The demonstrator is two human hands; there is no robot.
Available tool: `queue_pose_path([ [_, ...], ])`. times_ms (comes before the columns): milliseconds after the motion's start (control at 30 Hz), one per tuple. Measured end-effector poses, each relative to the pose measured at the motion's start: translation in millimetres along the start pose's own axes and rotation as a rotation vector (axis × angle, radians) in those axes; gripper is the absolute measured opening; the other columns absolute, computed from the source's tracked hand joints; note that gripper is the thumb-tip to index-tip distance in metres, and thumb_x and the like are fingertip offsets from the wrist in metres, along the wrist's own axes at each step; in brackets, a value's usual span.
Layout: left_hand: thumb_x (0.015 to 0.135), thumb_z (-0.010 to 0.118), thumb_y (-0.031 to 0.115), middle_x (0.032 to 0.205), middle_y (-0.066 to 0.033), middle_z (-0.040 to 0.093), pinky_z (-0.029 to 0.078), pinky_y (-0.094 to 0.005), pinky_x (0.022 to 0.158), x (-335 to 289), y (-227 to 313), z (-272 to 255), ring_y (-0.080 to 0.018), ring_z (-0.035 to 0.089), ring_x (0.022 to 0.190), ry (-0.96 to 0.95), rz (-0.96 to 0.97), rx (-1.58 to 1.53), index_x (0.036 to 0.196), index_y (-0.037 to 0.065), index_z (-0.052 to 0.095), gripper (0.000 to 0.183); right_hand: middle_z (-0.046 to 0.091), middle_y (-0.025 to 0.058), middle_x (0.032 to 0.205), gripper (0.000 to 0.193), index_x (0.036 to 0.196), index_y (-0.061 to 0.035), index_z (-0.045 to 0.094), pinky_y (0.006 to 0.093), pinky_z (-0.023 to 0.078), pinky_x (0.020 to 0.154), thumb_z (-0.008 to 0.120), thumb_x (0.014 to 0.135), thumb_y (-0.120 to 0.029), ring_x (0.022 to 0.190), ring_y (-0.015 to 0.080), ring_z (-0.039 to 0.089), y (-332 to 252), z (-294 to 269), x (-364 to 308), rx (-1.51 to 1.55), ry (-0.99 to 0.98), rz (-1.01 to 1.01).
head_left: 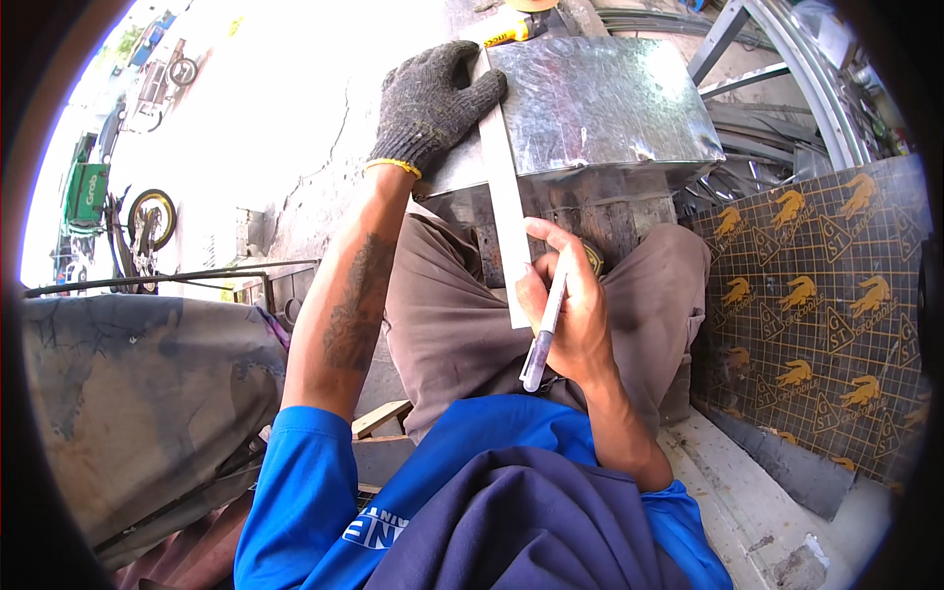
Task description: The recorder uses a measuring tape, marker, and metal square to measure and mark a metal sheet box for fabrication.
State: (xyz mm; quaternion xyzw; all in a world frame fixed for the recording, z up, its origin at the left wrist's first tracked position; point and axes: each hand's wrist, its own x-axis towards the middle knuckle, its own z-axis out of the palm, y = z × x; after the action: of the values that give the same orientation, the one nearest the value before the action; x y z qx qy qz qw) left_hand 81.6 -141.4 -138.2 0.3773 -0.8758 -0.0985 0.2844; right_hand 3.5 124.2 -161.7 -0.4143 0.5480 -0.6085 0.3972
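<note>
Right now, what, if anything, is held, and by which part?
The left hand holds the strip by its far part; the right hand holds the pen by its far part. Whether the right also grips the strip is unclear.

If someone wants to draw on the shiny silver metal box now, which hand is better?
Probably right: the bare right-hand grip holds the slim white-and-grey pen. The left-hand grip, in a dark grey knitted glove, touches the long, pale, flat strip on the silver box.
</note>
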Motion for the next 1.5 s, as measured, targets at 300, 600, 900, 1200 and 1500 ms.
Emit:
queue_pose_path([
  [300, 0.087, 0.072, 0.054, 0.112, -0.0170, 0.075, 0.053, -0.0429, 0.097, 1.2, -3.2, 1.6, -0.0323, 0.072, 0.105, 0.033, 0.011, 0.001, 0.125, 0.005, 0.070, 0.063, 0.060, 0.0019, 0.075, 0.042, 0.140, 0.0011, 0.049, 0.0248, 0.044, 0.062, 0.063, 0.102, -0.010, 0.067, 0.0069, 0.054, -0.8, -2.7, -0.9, -0.036, -0.036, -0.006],
  [600, 0.090, 0.072, 0.049, 0.119, -0.0221, 0.073, 0.053, -0.0429, 0.101, 1.2, -1.1, -0.7, -0.0356, 0.070, 0.113, 0.003, 0.015, 0.010, 0.127, 0.000, 0.068, 0.062, 0.060, 0.0024, 0.076, 0.041, 0.140, 0.0010, 0.049, 0.0248, 0.045, 0.062, 0.062, 0.102, -0.009, 0.067, 0.0072, 0.055, -3.1, -1.9, -1.0, -0.028, -0.029, -0.003],
  [900, 0.091, 0.070, 0.048, 0.120, -0.0226, 0.072, 0.052, -0.0439, 0.101, -0.1, -0.9, -2.5, -0.0369, 0.069, 0.115, -0.005, 0.007, 0.009, 0.128, 0.000, 0.068, 0.060, 0.060, 0.0044, 0.070, 0.038, 0.135, -0.0011, 0.051, 0.0309, 0.049, 0.058, 0.063, 0.100, -0.011, 0.060, 0.0122, 0.061, 0.6, -0.4, -0.4, -0.021, -0.006, -0.019],
  [1200, 0.092, 0.070, 0.048, 0.120, -0.0228, 0.072, 0.052, -0.0442, 0.102, 0.1, 0.3, -2.4, -0.0369, 0.069, 0.115, 0.001, 0.008, -0.004, 0.128, -0.001, 0.067, 0.061, 0.061, 0.0023, 0.075, 0.042, 0.139, 0.0019, 0.050, 0.0241, 0.045, 0.062, 0.064, 0.102, -0.010, 0.066, 0.0068, 0.055, 1.1, -1.5, -2.1, -0.005, -0.021, 0.018],
  [1500, 0.092, 0.070, 0.048, 0.120, -0.0232, 0.072, 0.052, -0.0438, 0.102, -0.5, -3.3, 0.4, -0.0363, 0.070, 0.114, 0.016, 0.024, 0.018, 0.128, -0.001, 0.067, 0.061, 0.060, 0.0040, 0.070, 0.039, 0.135, -0.0009, 0.052, 0.0299, 0.048, 0.058, 0.064, 0.100, -0.010, 0.061, 0.0116, 0.061, -3.3, -0.4, -0.8, -0.050, 0.003, -0.010],
])
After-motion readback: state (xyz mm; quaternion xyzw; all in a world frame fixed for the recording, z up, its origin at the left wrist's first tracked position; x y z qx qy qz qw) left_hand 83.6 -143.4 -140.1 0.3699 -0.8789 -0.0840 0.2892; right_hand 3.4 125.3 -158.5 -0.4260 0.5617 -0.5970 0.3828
